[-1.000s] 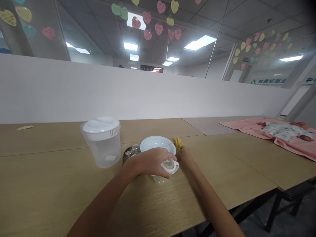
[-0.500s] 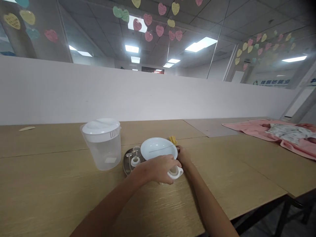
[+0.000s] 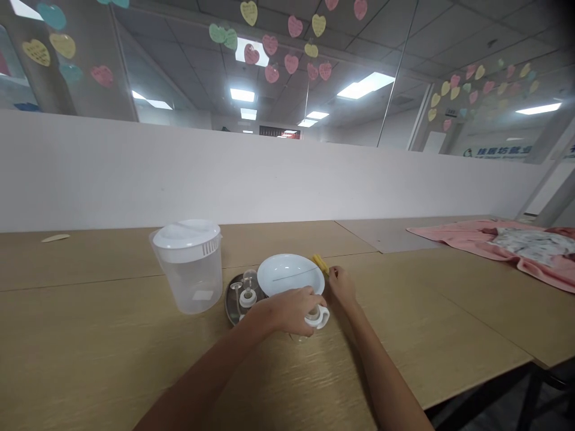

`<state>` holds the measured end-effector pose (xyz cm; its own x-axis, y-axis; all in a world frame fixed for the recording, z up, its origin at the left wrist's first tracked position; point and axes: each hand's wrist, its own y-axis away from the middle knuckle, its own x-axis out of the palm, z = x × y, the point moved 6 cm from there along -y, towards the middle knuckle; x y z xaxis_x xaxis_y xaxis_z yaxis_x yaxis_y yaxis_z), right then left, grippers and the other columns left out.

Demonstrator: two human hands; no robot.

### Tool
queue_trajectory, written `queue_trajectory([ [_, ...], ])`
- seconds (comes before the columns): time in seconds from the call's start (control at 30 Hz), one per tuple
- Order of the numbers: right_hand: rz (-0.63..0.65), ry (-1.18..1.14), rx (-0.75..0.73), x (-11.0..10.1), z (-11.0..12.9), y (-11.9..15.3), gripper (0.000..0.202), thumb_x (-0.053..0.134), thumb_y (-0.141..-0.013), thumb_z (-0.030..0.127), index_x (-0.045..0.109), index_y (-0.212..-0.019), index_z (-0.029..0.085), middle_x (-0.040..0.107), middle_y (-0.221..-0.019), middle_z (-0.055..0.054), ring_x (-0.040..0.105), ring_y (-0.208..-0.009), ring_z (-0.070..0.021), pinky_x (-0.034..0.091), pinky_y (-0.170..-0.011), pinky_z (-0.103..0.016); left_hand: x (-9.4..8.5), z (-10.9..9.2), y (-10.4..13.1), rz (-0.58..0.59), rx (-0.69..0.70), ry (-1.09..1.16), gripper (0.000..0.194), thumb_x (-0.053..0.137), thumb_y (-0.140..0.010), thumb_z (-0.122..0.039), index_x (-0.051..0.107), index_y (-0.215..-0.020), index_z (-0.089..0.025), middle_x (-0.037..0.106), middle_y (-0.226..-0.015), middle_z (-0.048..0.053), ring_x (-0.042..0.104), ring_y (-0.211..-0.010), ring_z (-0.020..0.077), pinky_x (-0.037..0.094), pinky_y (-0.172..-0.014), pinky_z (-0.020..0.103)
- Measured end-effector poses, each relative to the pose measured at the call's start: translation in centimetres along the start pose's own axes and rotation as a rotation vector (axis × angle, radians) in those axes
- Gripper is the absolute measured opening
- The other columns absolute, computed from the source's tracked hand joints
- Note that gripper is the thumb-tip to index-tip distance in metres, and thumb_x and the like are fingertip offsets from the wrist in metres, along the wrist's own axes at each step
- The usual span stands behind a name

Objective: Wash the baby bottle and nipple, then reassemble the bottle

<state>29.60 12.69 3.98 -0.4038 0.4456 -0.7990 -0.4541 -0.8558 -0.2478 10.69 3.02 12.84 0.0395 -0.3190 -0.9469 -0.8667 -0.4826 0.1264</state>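
Observation:
My left hand [image 3: 294,310] is closed around a clear baby bottle with a white handled collar [image 3: 320,318]; its open mouth faces right and my palm covers much of the body. My right hand [image 3: 342,285] is closed, fingertips pinched at the end of a yellow sponge brush [image 3: 320,263] beside the bowl's right rim. A white bowl [image 3: 287,263] stands just behind my hands, with a thin rod [image 3: 294,274] lying across it. Left of it a round metal tray [image 3: 231,306] carries a white bottle ring [image 3: 247,297], a clear cap [image 3: 250,279] and a clear stemmed part [image 3: 236,293].
A translucent lidded bucket [image 3: 191,281] stands on the wooden table [image 3: 112,347] to the left. At the far right, a pink towel [image 3: 458,230] lies under a patterned cloth bundle [image 3: 525,244]. A white partition [image 3: 269,179] runs along the back; a flat pale piece [image 3: 56,237] lies far left.
My right hand has moved slightly right and away from the bowl, and the yellow sponge has turned and shifted right with it. My left hand still holds the bottle, its handle tilted a little.

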Motion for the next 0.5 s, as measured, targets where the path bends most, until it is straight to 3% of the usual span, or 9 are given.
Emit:
queue_trajectory([
  [0.07, -0.023, -0.041, -0.014, -0.1, 0.6, 0.2, 0.047, 0.024, -0.093, 0.035, 0.064, -0.107, 0.014, 0.067, -0.102, -0.012, 0.062, -0.09, -0.0196, 0.04, -0.071, -0.026, 0.1, 0.1, -0.1, 0.014, -0.009, 0.006, 0.052, 0.06, -0.07, -0.028, 0.05, -0.121, -0.024, 0.054, -0.114, 0.007, 0.057, -0.101, 0.0247, 0.046, -0.078, 0.03],
  [0.17, -0.029, -0.195, -0.04, 0.2, 1.2, 0.5, 0.049, 0.026, -0.093, 0.042, 0.061, -0.113, 0.015, 0.068, -0.1, -0.011, 0.062, -0.088, -0.019, 0.042, -0.071, -0.025, -1.0, 0.4, 0.4, -0.007, -0.026, 0.026, 0.069, 0.064, -0.07, -0.039, 0.039, -0.132, -0.022, 0.054, -0.12, 0.009, 0.055, -0.106, 0.0264, 0.045, -0.085, 0.032],
  [0.23, -0.015, -0.293, -0.064, 0.5, 1.6, 0.5, 0.048, 0.03, -0.091, 0.044, 0.058, -0.118, 0.016, 0.067, -0.102, -0.01, 0.062, -0.089, -0.0187, 0.043, -0.073, -0.025, -2.9, 1.3, 1.5, -0.113, -0.059, 0.057, 0.077, 0.061, -0.072, -0.049, 0.032, -0.137, -0.02, 0.049, -0.13, 0.01, 0.05, -0.115, 0.0266, 0.042, -0.092, 0.033],
  [0.3, -0.002, -0.328, -0.107, 0.7, 2.1, 0.5, 0.047, 0.033, -0.09, 0.043, 0.058, -0.12, 0.017, 0.066, -0.108, -0.009, 0.061, -0.095, -0.0187, 0.043, -0.079, -0.026, -5.3, 3.2, 2.9, -0.262, -0.137, 0.082, 0.063, 0.05, -0.081, -0.05, 0.036, -0.135, -0.021, 0.045, -0.137, 0.009, 0.046, -0.12, 0.0237, 0.038, -0.097, 0.031],
  [0.37, 0.01, -0.326, -0.164, 0.9, 2.6, 0.5, 0.045, 0.035, -0.089, 0.042, 0.061, -0.117, 0.017, 0.065, -0.111, -0.009, 0.059, -0.1, -0.0195, 0.043, -0.085, -0.028, -6.6, 5.9, 4.3, -0.316, -0.296, 0.029, 0.042, 0.04, -0.086, -0.043, 0.055, -0.116, -0.019, 0.057, -0.124, 0.009, 0.053, -0.11, 0.022, 0.041, -0.092, 0.03],
  [0.43, 0.012, -0.309, -0.194, 0.9, 2.9, 0.5, 0.042, 0.038, -0.088, 0.04, 0.065, -0.11, 0.017, 0.066, -0.111, -0.009, 0.059, -0.102, -0.0205, 0.042, -0.087, -0.029, -6.1, 9.2, 5.2, -0.179, -0.519, -0.046, 0.028, 0.044, -0.082, -0.036, 0.065, -0.089, -0.019, 0.068, -0.098, 0.008, 0.061, -0.089, 0.0225, 0.046, -0.079, 0.031],
  [0.5, 0.001, -0.291, -0.189, 0.8, 2.9, 0.5, 0.039, 0.04, -0.087, 0.036, 0.066, -0.107, 0.016, 0.066, -0.11, -0.009, 0.059, -0.1, -0.0206, 0.043, -0.086, -0.029, -5.2, 11.7, 5.4, -0.118, -0.63, -0.073, 0.019, 0.053, -0.073, -0.03, 0.066, -0.072, -0.017, 0.07, -0.078, 0.01, 0.062, -0.074, 0.0244, 0.047, -0.069, 0.032],
])
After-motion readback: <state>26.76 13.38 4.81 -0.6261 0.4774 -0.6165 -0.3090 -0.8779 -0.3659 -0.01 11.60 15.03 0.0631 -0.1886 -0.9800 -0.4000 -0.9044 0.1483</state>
